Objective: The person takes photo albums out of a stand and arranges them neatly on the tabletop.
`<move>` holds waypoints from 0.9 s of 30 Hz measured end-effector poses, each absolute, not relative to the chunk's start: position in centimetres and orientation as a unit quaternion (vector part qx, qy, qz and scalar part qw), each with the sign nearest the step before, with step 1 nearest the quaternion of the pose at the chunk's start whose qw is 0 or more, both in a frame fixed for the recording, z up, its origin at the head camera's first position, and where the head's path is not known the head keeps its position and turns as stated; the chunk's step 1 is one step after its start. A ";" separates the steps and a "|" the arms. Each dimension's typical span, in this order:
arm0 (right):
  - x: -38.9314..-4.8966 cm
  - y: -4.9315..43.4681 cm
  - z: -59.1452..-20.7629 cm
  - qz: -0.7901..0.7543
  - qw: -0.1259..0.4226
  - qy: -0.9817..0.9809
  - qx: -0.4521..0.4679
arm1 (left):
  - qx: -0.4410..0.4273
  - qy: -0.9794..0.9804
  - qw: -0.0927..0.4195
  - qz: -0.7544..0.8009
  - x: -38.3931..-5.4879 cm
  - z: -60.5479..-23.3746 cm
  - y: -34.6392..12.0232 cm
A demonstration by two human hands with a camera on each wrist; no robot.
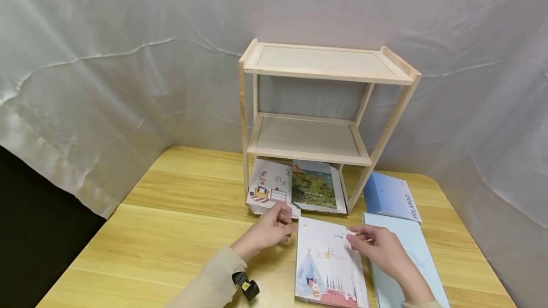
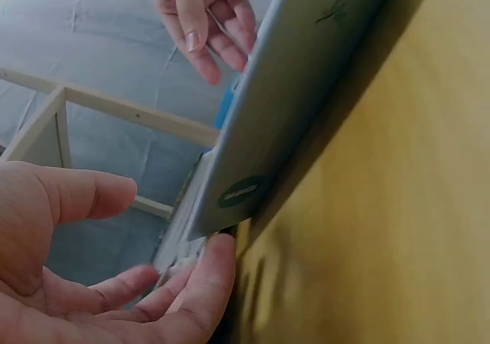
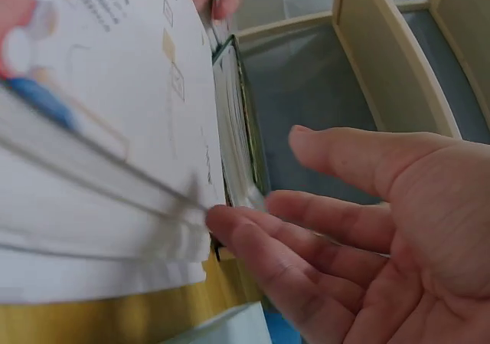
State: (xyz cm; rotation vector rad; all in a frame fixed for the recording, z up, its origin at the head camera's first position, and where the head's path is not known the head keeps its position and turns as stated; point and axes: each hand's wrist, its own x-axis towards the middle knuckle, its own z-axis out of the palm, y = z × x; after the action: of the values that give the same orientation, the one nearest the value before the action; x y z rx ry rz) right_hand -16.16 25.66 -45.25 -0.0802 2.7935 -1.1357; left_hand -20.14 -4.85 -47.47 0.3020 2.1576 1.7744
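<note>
A white photo album with a tent drawing lies cover up in front of the rack. My left hand is beside its far left corner, fingers loosely bent; in the left wrist view a fingertip is right by the end of the album's pale spine, with the thumb well apart. At the far right corner is my right hand. The right wrist view shows its fingertips at the album's page edges, the thumb raised away from the cover. Neither hand has its fingers curled round anything.
Behind stands a wooden rack. On its bottom level lie a white illustrated album and a landscape-covered photo album. To the right are a blue POLAROID album and a light blue album. Grey curtains surround the table.
</note>
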 end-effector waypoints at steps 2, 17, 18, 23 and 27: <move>-16.7 25.5 -45.0 -0.379 0.051 0.923 -0.040 | 0.102 0.759 0.166 0.621 -20.6 -46.9 -4.8; -19.7 23.5 -43.6 -0.401 0.042 0.913 -0.066 | 0.086 0.825 0.117 0.546 -24.6 -43.4 -4.3; -19.8 23.4 -43.6 -0.398 0.043 0.914 -0.065 | 0.084 0.832 0.114 0.536 -24.9 -43.3 -4.3; -20.6 23.1 -43.6 -0.391 0.039 0.917 -0.067 | 0.070 0.847 0.120 0.514 -26.0 -42.9 -4.2; -21.6 22.8 -43.6 -0.391 0.045 0.917 -0.064 | 0.061 0.838 0.141 0.524 -26.8 -42.9 -4.0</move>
State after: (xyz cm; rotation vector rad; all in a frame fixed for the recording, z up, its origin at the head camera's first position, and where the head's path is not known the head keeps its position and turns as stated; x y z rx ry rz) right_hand -21.56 22.75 -43.56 -0.1950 2.8021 -1.1935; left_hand -26.77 -3.96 -42.86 0.1768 2.4204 1.5122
